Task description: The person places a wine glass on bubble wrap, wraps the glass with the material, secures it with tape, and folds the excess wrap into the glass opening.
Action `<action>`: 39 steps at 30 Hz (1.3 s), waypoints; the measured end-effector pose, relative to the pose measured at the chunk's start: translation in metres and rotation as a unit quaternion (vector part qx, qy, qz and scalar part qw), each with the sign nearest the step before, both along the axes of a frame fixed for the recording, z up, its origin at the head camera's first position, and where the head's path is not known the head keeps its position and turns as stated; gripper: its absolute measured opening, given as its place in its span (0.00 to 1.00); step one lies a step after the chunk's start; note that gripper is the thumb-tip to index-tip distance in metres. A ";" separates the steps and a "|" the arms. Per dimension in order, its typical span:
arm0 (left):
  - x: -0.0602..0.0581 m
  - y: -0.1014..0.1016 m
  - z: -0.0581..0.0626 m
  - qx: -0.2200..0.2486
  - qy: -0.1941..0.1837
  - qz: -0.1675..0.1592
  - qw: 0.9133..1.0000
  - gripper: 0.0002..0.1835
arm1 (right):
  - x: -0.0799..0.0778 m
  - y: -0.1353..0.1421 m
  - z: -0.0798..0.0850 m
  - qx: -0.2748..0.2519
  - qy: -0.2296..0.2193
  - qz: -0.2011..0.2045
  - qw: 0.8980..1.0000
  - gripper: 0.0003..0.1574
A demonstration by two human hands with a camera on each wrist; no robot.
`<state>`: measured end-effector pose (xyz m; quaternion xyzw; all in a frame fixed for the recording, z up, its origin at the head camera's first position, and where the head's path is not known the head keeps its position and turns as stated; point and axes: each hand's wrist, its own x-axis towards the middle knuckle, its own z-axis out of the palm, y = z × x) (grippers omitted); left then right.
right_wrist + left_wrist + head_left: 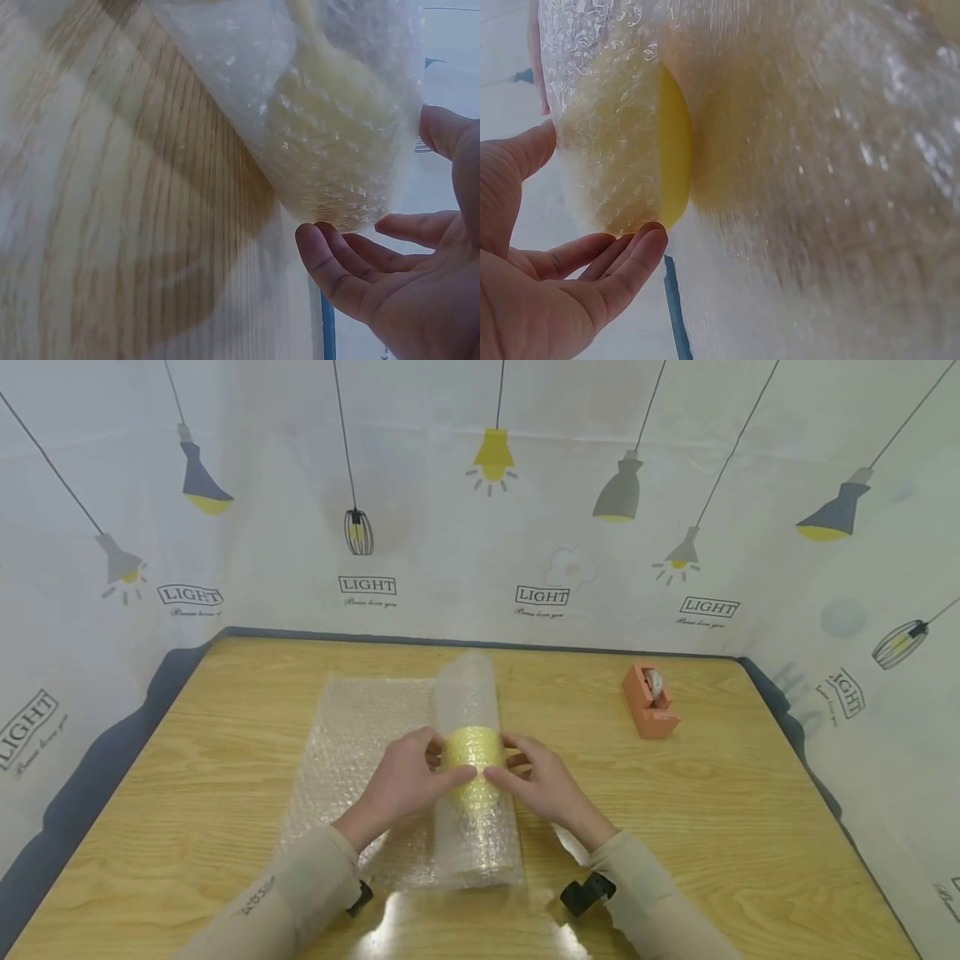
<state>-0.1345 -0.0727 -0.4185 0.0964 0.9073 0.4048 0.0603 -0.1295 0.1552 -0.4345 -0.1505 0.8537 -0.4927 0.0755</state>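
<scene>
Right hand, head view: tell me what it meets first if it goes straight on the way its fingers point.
The bubble wrap rolled around the yellow object; the right hand appears to touch it, with no clear gap, though exact depth is hard to judge.

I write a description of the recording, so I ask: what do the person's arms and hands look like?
The left hand and right hand wear no gloves. Both have pale beige wrist coverings, each with a small black device. The left forearm has a dark marking, not readable.
</scene>
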 end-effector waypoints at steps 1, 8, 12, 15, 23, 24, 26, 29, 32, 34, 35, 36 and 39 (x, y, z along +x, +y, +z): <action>0.000 0.000 0.000 0.003 -0.005 0.001 1.000 0.29 | 0.000 0.000 0.000 -0.001 0.002 0.002 1.000 0.38; -0.001 -0.003 0.000 -0.002 -0.038 0.005 0.999 0.28 | -0.001 0.003 -0.003 -0.005 0.025 0.011 1.000 0.35; -0.002 -0.005 0.002 0.001 -0.044 -0.003 0.999 0.25 | -0.001 0.003 -0.002 -0.009 0.026 0.013 1.000 0.35; -0.003 -0.006 0.002 0.015 -0.052 -0.002 0.999 0.25 | -0.001 0.002 -0.002 -0.012 0.018 0.013 1.000 0.35; -0.004 -0.006 -0.007 0.058 -0.094 0.040 0.993 0.31 | -0.002 0.001 -0.002 -0.004 -0.014 0.009 1.000 0.37; -0.005 -0.006 -0.008 0.057 -0.096 0.043 0.993 0.31 | -0.002 0.001 -0.002 0.001 -0.018 0.009 1.000 0.36; -0.004 -0.008 -0.008 0.052 -0.097 0.043 0.993 0.31 | -0.002 0.001 -0.003 0.008 -0.023 0.010 1.000 0.35; -0.004 -0.009 -0.008 0.042 -0.097 0.039 0.994 0.33 | -0.001 0.002 -0.003 0.012 -0.028 0.012 0.999 0.35; -0.003 -0.009 -0.007 0.041 -0.098 0.037 0.994 0.33 | -0.001 0.002 -0.003 0.010 -0.030 0.019 0.999 0.35; -0.003 -0.009 -0.008 0.047 -0.098 0.036 0.993 0.32 | -0.001 0.003 -0.004 0.009 -0.030 0.023 0.999 0.35; -0.003 -0.008 -0.008 0.051 -0.097 0.035 0.993 0.32 | -0.001 0.003 -0.004 0.007 -0.030 0.025 0.999 0.35; -0.003 -0.008 -0.008 0.054 -0.097 0.035 0.993 0.32 | -0.001 0.003 -0.004 0.006 -0.029 0.027 0.999 0.35; -0.002 -0.007 -0.007 0.065 -0.099 0.034 0.992 0.32 | -0.001 0.004 -0.003 0.006 -0.025 0.031 0.999 0.34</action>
